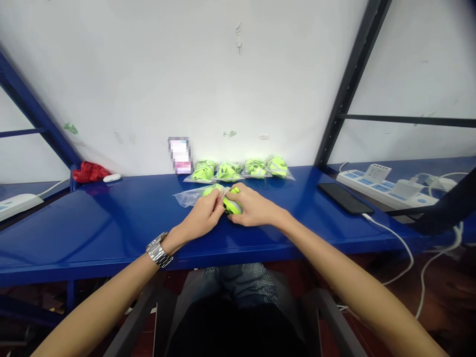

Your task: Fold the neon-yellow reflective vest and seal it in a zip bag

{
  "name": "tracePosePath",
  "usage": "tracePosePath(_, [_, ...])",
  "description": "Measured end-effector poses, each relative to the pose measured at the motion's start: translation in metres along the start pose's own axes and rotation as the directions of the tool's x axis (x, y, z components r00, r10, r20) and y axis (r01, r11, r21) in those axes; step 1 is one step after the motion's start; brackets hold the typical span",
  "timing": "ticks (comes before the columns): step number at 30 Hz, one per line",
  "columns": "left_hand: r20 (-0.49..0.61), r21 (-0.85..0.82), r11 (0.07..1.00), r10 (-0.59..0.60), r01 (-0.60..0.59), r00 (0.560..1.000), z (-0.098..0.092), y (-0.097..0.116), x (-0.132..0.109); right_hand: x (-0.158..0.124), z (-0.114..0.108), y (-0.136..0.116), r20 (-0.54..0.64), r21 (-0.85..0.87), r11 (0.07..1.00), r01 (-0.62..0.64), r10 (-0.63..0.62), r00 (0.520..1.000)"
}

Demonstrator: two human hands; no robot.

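Holding neon-yellow bundle (232, 206) and clear bag (189, 198)

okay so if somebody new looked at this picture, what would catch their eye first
Probably the neon-yellow bundle at mid-table, gripped by the right hand, while the left hand pinches a clear plastic bag beside it. Next, likely the row of four bagged neon bundles along the back edge of the blue table, near the white wall. The crumpled red item at the back left also stands out.
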State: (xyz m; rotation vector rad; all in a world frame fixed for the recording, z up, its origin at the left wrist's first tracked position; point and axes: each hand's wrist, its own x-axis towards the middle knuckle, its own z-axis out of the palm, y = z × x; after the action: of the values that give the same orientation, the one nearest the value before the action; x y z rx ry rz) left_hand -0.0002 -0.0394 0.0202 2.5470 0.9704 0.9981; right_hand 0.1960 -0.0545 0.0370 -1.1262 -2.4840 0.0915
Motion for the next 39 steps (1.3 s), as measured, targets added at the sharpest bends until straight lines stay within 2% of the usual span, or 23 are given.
tracePosePath(2, [-0.071, -0.06, 0.996, -0.078, 0.073, 0.994, -0.003, -0.005, -0.002, -0.007, -0.001, 0.011, -0.037, 0.233, 0.968, 0.098, -0.092, 0.995])
tracePosePath(3, [-0.101, -0.091, 0.99, -0.116, 0.107, 0.988, -0.004, -0.007, -0.003, -0.011, 0.001, 0.016, -0.083, 0.345, 0.932, 0.115, -0.091, 0.992])
tracePosePath(5, [-0.129, -0.124, 0.981, -0.167, 0.152, 0.977, -0.005, -0.01, -0.005, -0.018, 0.011, 0.023, -0.188, 0.507, 0.856, 0.099, -0.002, 0.982])
tracePosePath(6, [-0.125, -0.119, 0.98, -0.177, 0.162, 0.976, -0.005, -0.011, -0.006, -0.02, 0.018, 0.024, -0.222, 0.535, 0.84, 0.088, 0.04, 0.974])
tracePosePath(8, [-0.095, -0.073, 0.983, -0.172, 0.165, 0.98, -0.006, -0.011, -0.007, -0.024, 0.028, 0.023, -0.275, 0.473, 0.875, 0.105, 0.033, 0.961])
tracePosePath(10, [-0.046, -0.012, 0.988, -0.155, 0.154, 0.987, -0.008, -0.009, -0.007, -0.024, 0.032, 0.015, -0.29, 0.285, 0.945, 0.162, -0.076, 0.954])
tracePosePath(13, [0.049, 0.067, 0.992, -0.113, 0.11, 0.992, -0.014, -0.005, -0.008, -0.019, 0.027, -0.002, -0.174, -0.085, 0.982, 0.17, -0.182, 0.968])
tracePosePath(15, [0.102, 0.108, 0.992, -0.077, 0.066, 0.992, -0.017, -0.002, -0.011, -0.012, 0.021, -0.011, -0.058, -0.272, 0.955, 0.116, -0.136, 0.989])
tracePosePath(18, [0.152, 0.131, 0.991, -0.03, 0.01, 0.988, -0.019, 0.001, -0.016, 0.0, 0.015, -0.019, 0.029, -0.39, 0.92, 0.044, -0.035, 0.999])
tracePosePath(22, [0.121, 0.103, 0.995, -0.025, 0.013, 0.992, -0.017, -0.001, -0.022, 0.012, 0.013, -0.019, 0.034, -0.382, 0.924, 0.028, -0.016, 0.999])
tracePosePath(25, [0.039, 0.055, 0.997, -0.059, 0.056, 0.998, -0.015, -0.004, -0.022, 0.018, 0.014, -0.013, -0.006, -0.234, 0.972, 0.021, -0.023, 1.0])
tracePosePath(28, [-0.017, -0.021, 0.995, -0.097, 0.096, 0.995, -0.016, -0.007, -0.021, 0.022, 0.018, -0.008, -0.125, 0.003, 0.997, -0.076, 0.076, 0.989])
tracePosePath(30, [-0.039, -0.079, 0.99, -0.123, 0.12, 0.992, -0.016, -0.008, -0.02, 0.022, 0.023, -0.005, -0.224, 0.14, 0.979, -0.146, 0.175, 0.959])
tracePosePath(32, [-0.048, -0.121, 0.983, -0.145, 0.138, 0.988, -0.017, -0.009, -0.019, 0.02, 0.029, -0.004, -0.285, 0.199, 0.964, -0.175, 0.228, 0.931])
tracePosePath(34, [-0.048, -0.135, 0.98, -0.157, 0.149, 0.986, -0.016, -0.01, -0.019, 0.017, 0.033, -0.003, -0.322, 0.179, 0.975, -0.131, 0.184, 0.929])
tracePosePath(37, [-0.056, -0.114, 0.982, -0.16, 0.153, 0.985, -0.014, -0.011, -0.019, 0.014, 0.04, -0.002, -0.37, 0.086, 0.996, 0.016, 0.017, 0.929])
tracePosePath(39, [-0.042, -0.071, 0.989, -0.135, 0.132, 0.99, -0.013, -0.009, -0.019, 0.016, 0.044, 0.0, -0.387, 0.03, 0.998, 0.056, -0.041, 0.921])
